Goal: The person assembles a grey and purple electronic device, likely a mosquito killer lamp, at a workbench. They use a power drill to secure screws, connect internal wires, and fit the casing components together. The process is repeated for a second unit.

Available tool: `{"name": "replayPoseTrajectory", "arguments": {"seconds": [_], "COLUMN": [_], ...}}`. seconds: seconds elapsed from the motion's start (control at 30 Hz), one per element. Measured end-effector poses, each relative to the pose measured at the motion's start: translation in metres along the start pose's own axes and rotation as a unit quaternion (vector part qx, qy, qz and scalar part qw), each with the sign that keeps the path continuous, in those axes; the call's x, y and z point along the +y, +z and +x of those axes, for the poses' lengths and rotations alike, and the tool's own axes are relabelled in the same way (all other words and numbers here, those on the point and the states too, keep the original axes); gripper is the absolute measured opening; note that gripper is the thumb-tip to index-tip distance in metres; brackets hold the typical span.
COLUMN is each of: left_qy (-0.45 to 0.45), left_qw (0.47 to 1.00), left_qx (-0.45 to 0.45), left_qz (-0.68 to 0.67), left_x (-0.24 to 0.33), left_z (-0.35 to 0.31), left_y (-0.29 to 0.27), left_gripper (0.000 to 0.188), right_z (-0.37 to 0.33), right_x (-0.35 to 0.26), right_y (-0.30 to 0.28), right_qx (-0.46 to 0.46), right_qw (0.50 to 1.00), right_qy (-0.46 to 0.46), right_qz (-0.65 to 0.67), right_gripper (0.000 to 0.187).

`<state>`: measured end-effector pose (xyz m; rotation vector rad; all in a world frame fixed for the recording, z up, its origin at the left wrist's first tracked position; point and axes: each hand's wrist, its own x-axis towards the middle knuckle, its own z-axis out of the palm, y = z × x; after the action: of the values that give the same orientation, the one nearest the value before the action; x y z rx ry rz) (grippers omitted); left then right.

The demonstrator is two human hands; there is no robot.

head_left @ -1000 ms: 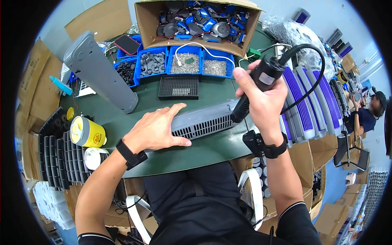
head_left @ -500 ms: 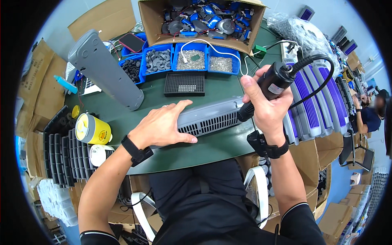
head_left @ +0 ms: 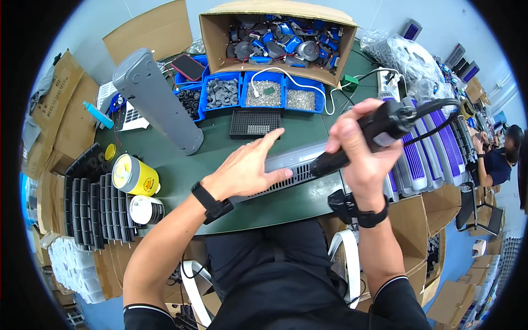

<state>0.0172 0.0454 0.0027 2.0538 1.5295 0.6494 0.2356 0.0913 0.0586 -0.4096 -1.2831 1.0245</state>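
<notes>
The right hand (head_left: 363, 151) has its grip wrapped round a black corded tool (head_left: 386, 124), its tip at the right part of a grey slotted housing (head_left: 297, 156) lying on the green bench (head_left: 302, 206). The left hand (head_left: 245, 170), grip spread wide, lies over the housing's left part, near a black perforated tray (head_left: 242, 121).

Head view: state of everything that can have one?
Left hand: fingers spread, over the slotted housing
Right hand: closed around the black corded tool
Black corded tool: on or off unclear
Slotted housing: lying down
Cardboard box: open, filled
Blue bins: open, stocked
Black tray: partly filled
Phone: screen dark
Yellow cup: lidded
</notes>
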Motion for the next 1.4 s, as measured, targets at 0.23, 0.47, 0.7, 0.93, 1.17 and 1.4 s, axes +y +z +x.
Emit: {"name": "replayPoseTrajectory", "arguments": {"seconds": [0.23,0.47,0.7,0.93,1.17,1.4], "left_qy": [-0.134,-0.143,-0.153,-0.162,-0.139,-0.145], "left_qw": [0.988,0.989,0.988,0.987,0.99,0.989], "left_qx": [-0.062,-0.019,-0.023,-0.014,0.006,0.002], "left_qz": [0.036,0.016,0.006,0.011,0.021,0.019], "left_x": [-0.018,-0.021,-0.02,-0.023,-0.023,-0.027], "left_z": [-0.022,-0.029,-0.028,-0.029,-0.028,-0.03], "left_y": [-0.016,-0.005,-0.007,-0.006,-0.001,-0.001], "left_gripper": [0.071,0.07,0.071,0.072,0.067,0.063], "right_z": [-0.017,-0.023,-0.03,-0.02,-0.029,-0.026], "right_x": [0.018,0.015,0.023,0.012,0.026,0.037], "right_y": [0.012,0.02,0.028,0.033,0.037,0.04], "right_qx": [0.006,-0.006,0.008,0.0,0.01,-0.04], "right_qw": [1.0,0.999,0.999,0.999,0.997,0.993], "right_qy": [0.013,-0.01,-0.006,-0.007,0.056,0.026], "right_qz": [0.015,-0.035,-0.034,-0.046,-0.053,-0.104], "right_gripper": [0.031,0.032,0.033,0.034,0.032,0.034]}}
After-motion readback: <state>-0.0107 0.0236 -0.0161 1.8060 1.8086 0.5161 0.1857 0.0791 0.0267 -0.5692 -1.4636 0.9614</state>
